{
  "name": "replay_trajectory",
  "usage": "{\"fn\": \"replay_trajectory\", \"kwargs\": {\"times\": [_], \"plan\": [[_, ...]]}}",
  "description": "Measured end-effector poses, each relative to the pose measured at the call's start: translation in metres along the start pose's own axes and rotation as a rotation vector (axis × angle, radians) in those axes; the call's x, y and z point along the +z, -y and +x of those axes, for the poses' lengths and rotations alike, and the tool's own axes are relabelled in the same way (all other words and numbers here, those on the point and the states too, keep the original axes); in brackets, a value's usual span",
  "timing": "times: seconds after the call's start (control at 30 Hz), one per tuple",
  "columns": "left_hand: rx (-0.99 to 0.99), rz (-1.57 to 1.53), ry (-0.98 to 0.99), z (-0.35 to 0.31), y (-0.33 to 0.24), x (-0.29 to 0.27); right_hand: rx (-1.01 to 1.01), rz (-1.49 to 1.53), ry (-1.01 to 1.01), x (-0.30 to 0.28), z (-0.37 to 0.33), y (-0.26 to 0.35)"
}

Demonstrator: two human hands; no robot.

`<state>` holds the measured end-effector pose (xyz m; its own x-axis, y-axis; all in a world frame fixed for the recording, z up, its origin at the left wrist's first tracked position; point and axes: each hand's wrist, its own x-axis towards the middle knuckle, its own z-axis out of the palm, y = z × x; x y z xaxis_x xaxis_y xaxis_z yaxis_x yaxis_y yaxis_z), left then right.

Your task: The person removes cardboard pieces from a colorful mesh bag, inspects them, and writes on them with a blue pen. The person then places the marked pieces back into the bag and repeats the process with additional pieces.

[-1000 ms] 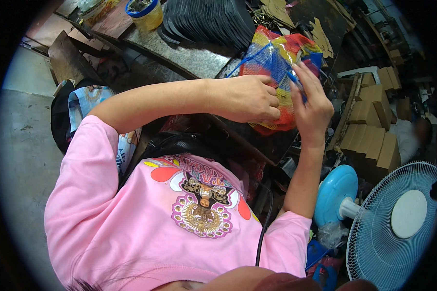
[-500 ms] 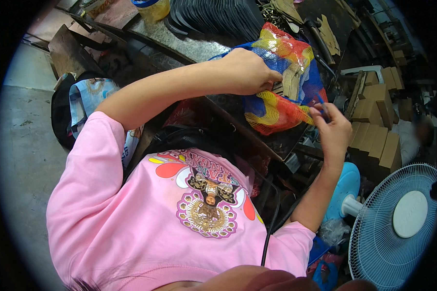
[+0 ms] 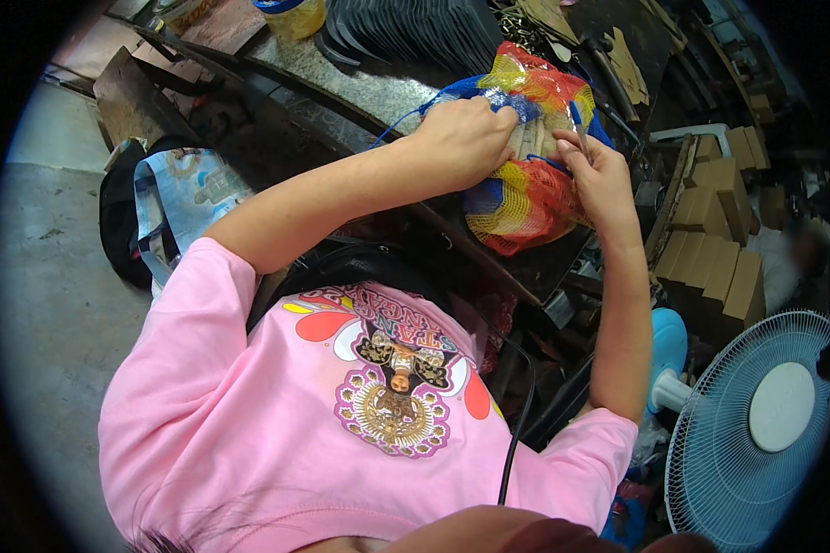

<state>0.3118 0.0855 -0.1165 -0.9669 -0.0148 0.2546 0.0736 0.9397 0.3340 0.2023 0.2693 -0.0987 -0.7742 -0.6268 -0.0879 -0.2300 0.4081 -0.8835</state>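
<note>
Bench is crowded. Stack of dark flat sheets (image 3: 406,32) at 12 o'clock of the hands, yellow jar with blue lid (image 3: 290,14) at 11, loose cardboard cutouts (image 3: 629,60) at 1. Folded brown cartons (image 3: 719,230) stacked at 3 o'clock off the bench, pale blue fan (image 3: 756,433) at 5, printed tote bag (image 3: 184,198) at 9 on the floor side.

The bench edge (image 3: 489,267) runs diagonally just under the hands, from 10 down toward 4; bare speckled top (image 3: 378,88) only in a narrow strip at 11. Little free room right of the bag, cartons close in.

Mesh bag (image 3: 526,180), red, yellow and blue net, bulging, sits on the bench right at that edge, at 1 o'clock from my chest. Some flat pale pieces show through the net; can't tell what they are.

Left hand (image 3: 466,138) closed down on the bag's top, fingers curled into the net. Right hand (image 3: 599,175) against the bag's right side, fingertips pinching a thin blue strand (image 3: 576,115) at the top.
</note>
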Motion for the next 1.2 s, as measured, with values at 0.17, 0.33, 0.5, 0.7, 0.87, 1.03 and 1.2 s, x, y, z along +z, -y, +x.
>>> {"fn": "replay_trajectory", "kwargs": {"times": [0.17,0.33,0.5,0.7,0.87,1.03,1.2], "plan": [[0.075,-0.255,-0.137,0.012,0.010,0.005,0.156,0.216,0.058,-0.004,0.003,0.005],[-0.091,-0.810,-0.054,0.017,0.008,0.010,0.256,0.287,0.082,-0.012,0.021,0.008],[-0.022,-0.786,-0.067,0.014,0.000,0.004,0.316,0.228,0.146,-0.017,0.028,0.004],[0.128,-0.219,-0.435,0.034,-0.010,-0.003,0.226,0.235,0.039,-0.017,0.016,0.008],[-0.035,-0.392,-0.290,0.076,-0.004,0.010,0.158,0.341,0.088,-0.022,0.016,0.004],[-0.033,-0.319,-0.252,0.100,0.022,0.021,0.176,0.404,0.113,-0.027,0.006,-0.003],[-0.005,-0.116,-0.394,0.097,0.039,0.017,0.095,0.355,-0.051,-0.037,-0.014,-0.002]]}}
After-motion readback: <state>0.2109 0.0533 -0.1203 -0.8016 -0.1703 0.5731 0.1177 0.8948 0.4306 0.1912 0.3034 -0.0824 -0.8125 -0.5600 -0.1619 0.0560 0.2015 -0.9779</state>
